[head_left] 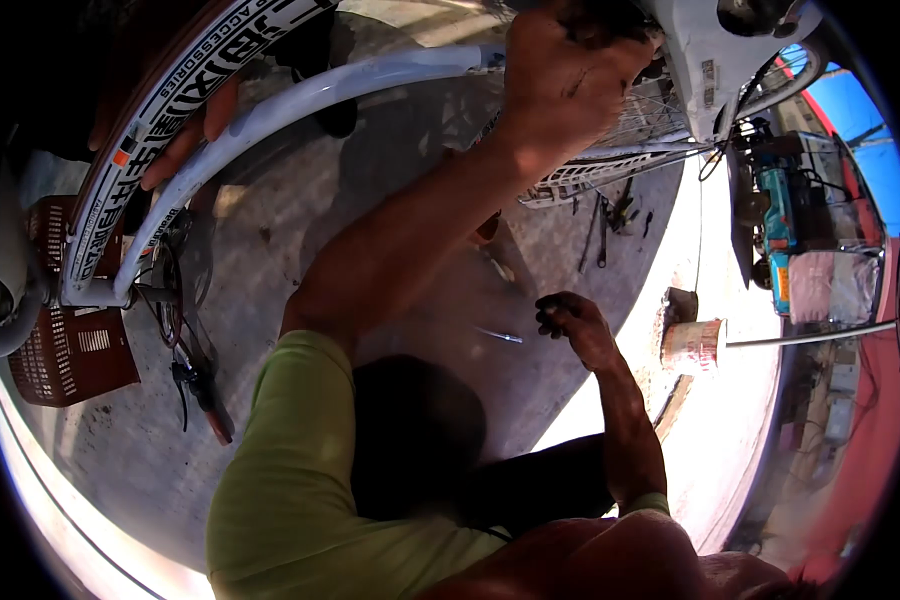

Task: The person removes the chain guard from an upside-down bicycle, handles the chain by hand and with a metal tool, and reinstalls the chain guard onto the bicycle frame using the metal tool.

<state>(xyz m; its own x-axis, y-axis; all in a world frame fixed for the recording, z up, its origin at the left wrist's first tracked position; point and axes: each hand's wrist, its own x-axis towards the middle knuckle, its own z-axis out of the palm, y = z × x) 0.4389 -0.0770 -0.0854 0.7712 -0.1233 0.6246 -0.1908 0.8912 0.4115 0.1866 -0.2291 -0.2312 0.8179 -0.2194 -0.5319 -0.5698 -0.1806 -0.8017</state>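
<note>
My left hand (575, 85) reaches up to a white bicycle part (705, 60) and is closed there. Its blackened fingers are partly hidden, so what they grip cannot be made out. Lower down, my right hand (578, 325) hangs above the concrete floor with dark, curled fingers pinched together. Whatever small thing may be in them is too dark to name. A thin shiny rod-like tool (500, 335) lies on the floor left of that hand. The white bicycle frame (300, 95) with printed lettering curves across the upper left.
Another person's fingers (185, 140) rest on the frame. At left are a brown plastic basket (70, 355) and a handlebar grip with brake lever (210, 410). Hand tools (605, 230) lie on the floor. A tin can (692, 345) and a teal power tool (775, 210) stand at right.
</note>
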